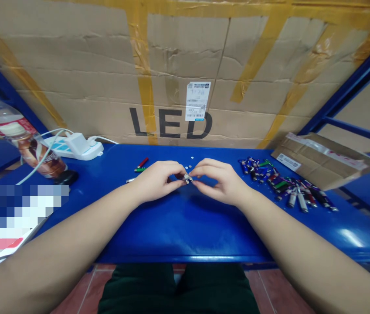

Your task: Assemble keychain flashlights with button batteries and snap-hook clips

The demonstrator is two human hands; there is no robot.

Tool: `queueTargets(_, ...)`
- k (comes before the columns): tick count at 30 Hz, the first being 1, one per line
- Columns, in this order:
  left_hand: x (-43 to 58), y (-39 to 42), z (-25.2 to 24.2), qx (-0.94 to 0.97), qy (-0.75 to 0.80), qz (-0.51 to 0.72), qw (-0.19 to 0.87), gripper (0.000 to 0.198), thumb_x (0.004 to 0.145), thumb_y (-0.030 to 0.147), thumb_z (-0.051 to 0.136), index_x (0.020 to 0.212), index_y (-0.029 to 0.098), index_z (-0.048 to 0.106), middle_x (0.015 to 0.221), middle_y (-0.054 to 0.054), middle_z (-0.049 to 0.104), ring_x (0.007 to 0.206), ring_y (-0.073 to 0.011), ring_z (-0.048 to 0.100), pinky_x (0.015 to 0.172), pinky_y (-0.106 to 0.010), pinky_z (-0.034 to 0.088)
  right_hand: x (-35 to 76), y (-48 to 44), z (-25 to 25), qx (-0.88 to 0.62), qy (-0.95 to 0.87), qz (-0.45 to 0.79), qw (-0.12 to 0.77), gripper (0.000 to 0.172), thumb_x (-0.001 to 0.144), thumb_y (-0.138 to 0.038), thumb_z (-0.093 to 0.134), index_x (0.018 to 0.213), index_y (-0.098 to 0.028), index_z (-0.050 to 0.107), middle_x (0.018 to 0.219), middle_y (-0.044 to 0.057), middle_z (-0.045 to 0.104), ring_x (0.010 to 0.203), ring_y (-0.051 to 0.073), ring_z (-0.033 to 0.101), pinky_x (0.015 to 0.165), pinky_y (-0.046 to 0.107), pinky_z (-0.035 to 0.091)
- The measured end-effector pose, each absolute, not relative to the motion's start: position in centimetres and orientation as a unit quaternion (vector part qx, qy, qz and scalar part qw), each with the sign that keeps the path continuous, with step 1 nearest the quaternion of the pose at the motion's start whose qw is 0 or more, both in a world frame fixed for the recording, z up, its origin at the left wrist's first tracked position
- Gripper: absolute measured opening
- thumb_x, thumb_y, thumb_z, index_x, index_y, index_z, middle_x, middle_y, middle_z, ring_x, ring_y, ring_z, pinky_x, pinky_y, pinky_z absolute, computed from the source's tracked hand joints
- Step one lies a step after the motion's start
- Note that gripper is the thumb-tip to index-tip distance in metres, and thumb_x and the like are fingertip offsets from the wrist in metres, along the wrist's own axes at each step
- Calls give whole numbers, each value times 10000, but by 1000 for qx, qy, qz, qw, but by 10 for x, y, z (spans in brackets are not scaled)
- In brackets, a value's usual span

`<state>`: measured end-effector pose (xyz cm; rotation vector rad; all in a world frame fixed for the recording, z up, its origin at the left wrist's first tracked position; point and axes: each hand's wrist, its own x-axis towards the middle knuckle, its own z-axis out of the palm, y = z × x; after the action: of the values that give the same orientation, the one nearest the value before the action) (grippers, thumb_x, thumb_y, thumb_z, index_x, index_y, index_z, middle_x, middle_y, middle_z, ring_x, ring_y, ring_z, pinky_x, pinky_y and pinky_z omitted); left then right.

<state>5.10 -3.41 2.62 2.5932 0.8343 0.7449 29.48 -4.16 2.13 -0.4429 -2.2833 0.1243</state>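
Note:
Fingertips of my left hand pinch small silver round pieces above the middle of the blue table. From the other side, the thumb and fingertips of my right hand close on the same cluster. The pieces look like button cells, but are too small to tell surely. Just beyond the fingers, a few flat silver discs lie on the table. Beside my left hand are a red metal tube and a green one, like mini flashlights; the left hand partly hides a silver one.
Right of my hands lies a pile of coloured mini flashlights, with a cardboard box behind. A power strip and bottles stand at the left. A large carton walls off the back of the blue table.

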Motion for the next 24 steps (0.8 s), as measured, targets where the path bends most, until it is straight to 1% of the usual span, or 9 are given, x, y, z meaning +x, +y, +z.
queueTargets(3,51,-34,26,912,285,257,142,70,954,232,657,934,175,695,902,-34,716,842,-181,668,776,-284,488,293,-42,21,-177,-918,11,354,146,978,-181,600,1086,-193,698,998,93,691,900,190,661,809,328,561)
queueTargets(7,52,-34,24,923,267,244,132,67,964,210,638,921,174,675,907,-38,718,859,-185,668,781,-284,489,291,-43,20,-183,-934,-48,304,149,992,-202,569,1062,-198,700,1017,107,684,927,221,644,807,360,543)
queueTargets(9,51,-34,24,923,266,242,138,59,964,207,641,925,176,674,914,-37,720,863,-184,673,783,-283,494,291,-44,20,-182,-936,-36,300,149,990,-195,564,1074,-198,687,1035,106,686,947,221,644,827,361,540)
queueTargets(11,50,-33,24,919,268,248,149,43,961,207,648,956,182,683,942,-37,725,883,-183,681,792,-283,504,294,-43,21,-193,-928,4,319,157,978,-184,573,1108,-193,660,1039,98,687,956,209,646,846,346,542)
queueTargets(14,47,-31,23,916,260,260,160,88,954,186,644,1025,194,696,1025,-47,738,969,-191,691,862,-300,520,301,-39,22,-254,-907,28,335,132,957,-188,600,1077,-182,655,1007,88,691,939,208,653,850,344,543)
queueTargets(17,44,-28,22,913,265,268,158,97,940,180,651,1023,190,700,1061,-60,741,1003,-203,693,910,-327,529,308,-32,19,-321,-907,15,271,112,944,-197,631,1027,-178,704,1000,94,716,969,240,667,892,383,537)
queueTargets(21,42,-26,22,913,272,263,150,85,932,188,656,1005,189,700,1049,-60,741,1004,-210,694,910,-338,536,309,-24,11,-349,-923,37,158,163,931,-180,656,1060,-175,756,1026,95,747,996,260,690,938,403,530)
queueTargets(24,42,-26,24,913,285,250,150,87,930,199,662,1006,193,705,1037,-54,744,984,-207,698,871,-322,540,306,-22,8,-356,-925,50,123,198,943,-177,643,1099,-181,765,1057,97,749,995,253,698,931,392,530)
